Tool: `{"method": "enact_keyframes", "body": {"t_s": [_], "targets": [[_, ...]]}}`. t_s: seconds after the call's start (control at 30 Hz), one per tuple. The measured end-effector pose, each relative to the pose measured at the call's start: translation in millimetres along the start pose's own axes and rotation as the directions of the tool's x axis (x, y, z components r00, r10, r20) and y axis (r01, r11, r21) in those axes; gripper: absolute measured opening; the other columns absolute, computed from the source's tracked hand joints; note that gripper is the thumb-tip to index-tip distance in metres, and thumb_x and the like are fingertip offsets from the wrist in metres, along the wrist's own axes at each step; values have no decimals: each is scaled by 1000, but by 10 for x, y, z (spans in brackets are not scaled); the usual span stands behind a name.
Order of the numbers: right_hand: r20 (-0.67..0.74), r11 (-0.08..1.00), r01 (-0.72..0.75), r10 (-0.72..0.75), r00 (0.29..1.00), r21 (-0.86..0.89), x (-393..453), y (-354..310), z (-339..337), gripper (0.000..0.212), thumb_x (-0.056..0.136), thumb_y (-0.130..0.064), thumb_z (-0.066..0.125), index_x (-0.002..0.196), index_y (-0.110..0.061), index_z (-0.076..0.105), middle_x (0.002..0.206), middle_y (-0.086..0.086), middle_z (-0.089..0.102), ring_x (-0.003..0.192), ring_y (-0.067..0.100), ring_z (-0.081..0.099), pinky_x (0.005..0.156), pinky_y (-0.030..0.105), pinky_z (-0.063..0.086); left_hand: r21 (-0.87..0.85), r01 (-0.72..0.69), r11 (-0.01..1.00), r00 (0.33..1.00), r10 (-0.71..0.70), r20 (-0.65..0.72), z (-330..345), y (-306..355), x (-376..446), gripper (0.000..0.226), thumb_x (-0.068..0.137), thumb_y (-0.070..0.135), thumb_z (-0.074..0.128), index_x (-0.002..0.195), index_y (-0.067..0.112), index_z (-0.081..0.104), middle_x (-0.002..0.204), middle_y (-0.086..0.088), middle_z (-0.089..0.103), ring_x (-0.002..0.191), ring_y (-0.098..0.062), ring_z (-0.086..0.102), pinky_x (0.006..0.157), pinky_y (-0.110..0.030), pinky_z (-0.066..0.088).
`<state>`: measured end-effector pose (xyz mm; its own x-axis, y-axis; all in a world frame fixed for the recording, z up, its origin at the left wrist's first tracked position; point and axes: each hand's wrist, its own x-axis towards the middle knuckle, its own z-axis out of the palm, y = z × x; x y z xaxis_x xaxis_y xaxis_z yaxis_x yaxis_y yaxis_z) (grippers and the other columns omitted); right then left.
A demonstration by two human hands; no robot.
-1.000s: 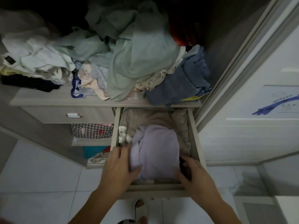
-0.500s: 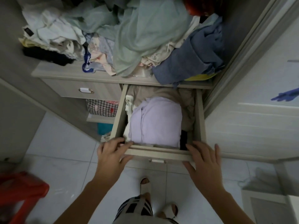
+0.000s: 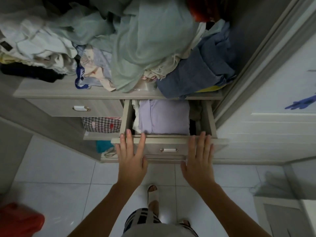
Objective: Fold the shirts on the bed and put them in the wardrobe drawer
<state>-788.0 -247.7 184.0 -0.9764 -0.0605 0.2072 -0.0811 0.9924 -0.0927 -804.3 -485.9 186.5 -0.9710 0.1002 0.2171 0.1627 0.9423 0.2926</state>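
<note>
A folded lilac shirt (image 3: pixel 164 117) lies in the wardrobe drawer (image 3: pixel 171 142), which stands partly pulled out under the shelf. White cloth is tucked at the shirt's left and beige cloth at its right. My left hand (image 3: pixel 131 159) presses flat, fingers straight, on the left part of the drawer's front panel. On the right part my right hand (image 3: pixel 199 161) lies flat the same way. The drawer's white handle (image 3: pixel 169 150) shows between the two hands.
The wardrobe shelf (image 3: pixel 59 91) above carries a loose heap of clothes, with pale green cloth (image 3: pixel 145 48) and blue denim (image 3: pixel 200 72) overhanging the drawer. A second drawer (image 3: pixel 77 107) is closed at left. A white door (image 3: pixel 273 125) stands at right; a red stool (image 3: pixel 18 219) is lower left.
Both hands left the lilac shirt, moved to the drawer's front and flattened on it. The drawer has slid further in under the shelf, hiding the shirt's far part.
</note>
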Motion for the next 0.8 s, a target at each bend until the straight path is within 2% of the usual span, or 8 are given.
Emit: {"method": "enact_keyframes", "body": {"t_s": [0.13,0.23,0.33,0.43,0.57,0.7,0.77,0.8], "targets": [[72,942,-323,317,946,96,468,-260,7,107,77,-33,68,156,-3,3,158,34,-9,147,50,-8,119,60,5,48,-83,995,996,81,40,161,-177,487,93,84,34,64,157,21,9,163,-20,-2,149,-42,-3,118,-59,-3],[255,631,-603,557,790,489,841,-472,60,109,83,-30,69,154,0,-8,160,27,-14,149,43,-6,122,51,8,129,-251,959,965,238,108,244,-401,726,94,83,33,63,157,18,7,163,-21,-3,149,-43,-2,119,-60,0],[400,231,-598,555,729,768,1245,-562,103,97,90,-17,62,154,-9,-11,164,12,-5,150,30,7,123,44,15,224,-471,853,879,429,209,238,-677,920,96,82,31,65,157,14,8,163,-18,-5,148,-44,6,118,-62,10],[485,141,-637,532,694,758,1555,-511,138,96,92,-12,58,153,-7,-17,164,7,-13,151,24,1,123,41,11,309,-607,732,791,521,320,139,-967,1217,99,74,18,65,156,10,11,164,-12,1,149,-35,12,120,-56,10],[599,8,-676,457,658,737,1859,-231,58,89,93,-6,56,158,-18,-4,160,6,24,138,32,38,106,41,43,380,-601,703,796,487,359,53,-982,1596,94,77,13,56,156,8,4,165,-8,-1,151,-28,7,121,-51,7],[659,117,-753,409,631,648,1873,-21,-217,75,96,-9,52,158,-22,13,146,8,46,116,30,59,92,39,51,255,-514,819,829,399,390,-16,-776,1563,90,82,20,57,156,11,6,165,-5,-8,151,-27,2,121,-54,8],[595,250,-699,382,707,670,1764,-1,-446,59,97,-9,51,153,-18,33,145,3,48,117,20,57,99,28,46,0,-362,932,857,333,394,-70,-584,1472,79,92,23,56,157,18,10,165,-5,-1,151,-24,6,123,-43,12],[541,293,-636,346,766,714,1626,23,-536,45,98,-7,50,142,-16,48,144,4,51,121,19,56,105,27,42,-189,-239,952,872,296,390,-174,-523,1410,68,95,21,58,154,23,24,162,-7,20,148,-23,23,121,-36,21]]}}
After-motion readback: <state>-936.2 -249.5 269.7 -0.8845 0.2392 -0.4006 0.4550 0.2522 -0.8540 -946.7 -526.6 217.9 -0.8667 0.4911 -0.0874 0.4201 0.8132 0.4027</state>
